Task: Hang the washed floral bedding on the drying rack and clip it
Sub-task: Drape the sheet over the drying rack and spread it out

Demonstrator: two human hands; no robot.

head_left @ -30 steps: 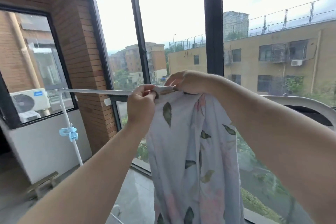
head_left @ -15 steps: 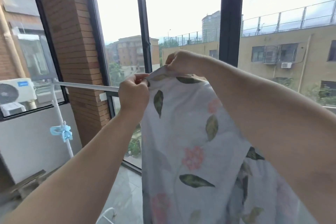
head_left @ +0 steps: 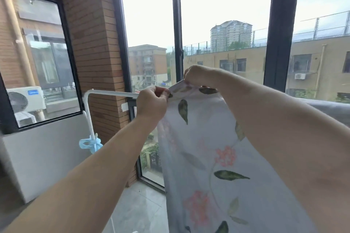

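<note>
The floral bedding (head_left: 206,149), pale grey with green leaves and pink flowers, hangs down in front of me from its top edge. My left hand (head_left: 151,103) pinches that top edge at its left corner, level with the white bar of the drying rack (head_left: 111,93). My right hand (head_left: 197,77) pinches the same edge a little to the right and slightly higher. A short strip of the hem is stretched taut between the two hands. Light blue clips (head_left: 91,143) sit on the rack's upright post, below and left of my left hand. The rack bar behind the bedding is hidden.
Tall black-framed windows (head_left: 177,43) stand just behind the rack. A brick pillar (head_left: 94,53) and a side window with an air-conditioner unit (head_left: 26,99) outside it lie to the left. A grey low wall (head_left: 43,153) runs beneath it. Grey fabric (head_left: 329,108) lies at the right.
The bedding has spread wider below my hands. Both hands have kept their pinch on the top edge, and the view has swung left, showing more of the brick pillar and rack post.
</note>
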